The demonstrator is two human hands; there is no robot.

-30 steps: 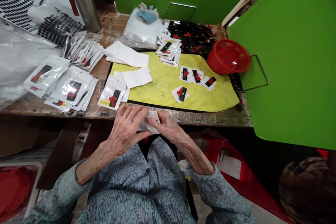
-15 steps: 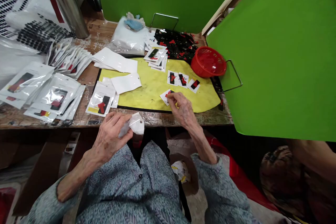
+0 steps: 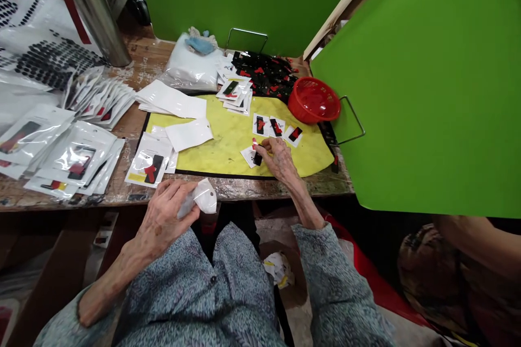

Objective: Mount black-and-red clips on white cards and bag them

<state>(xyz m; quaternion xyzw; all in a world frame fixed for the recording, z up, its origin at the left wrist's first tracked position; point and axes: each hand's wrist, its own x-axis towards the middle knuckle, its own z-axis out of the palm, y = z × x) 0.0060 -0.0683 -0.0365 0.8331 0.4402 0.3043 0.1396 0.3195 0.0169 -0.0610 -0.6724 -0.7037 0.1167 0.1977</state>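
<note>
My left hand [image 3: 166,211] holds a small clear plastic bag [image 3: 201,199] at the table's near edge, fingers closed round its lower end. My right hand [image 3: 277,154] reaches onto the yellow mat [image 3: 228,138] and pinches a small white card with a black and red piece [image 3: 252,156]. Three more such cards [image 3: 275,127] lie in a row just beyond that hand.
A red basket [image 3: 313,100] stands at the mat's right end, with a heap of black and red pieces [image 3: 264,73] behind it. Filled bags [image 3: 77,154] pile up at the left, empty white bags [image 3: 171,100] behind the mat. Green boards close the back and right; another person's arm [image 3: 472,238] shows at lower right.
My hands, together on the bag a second ago, have parted. The right one went out onto the mat and took hold of the nearest card; the left one kept the bag.
</note>
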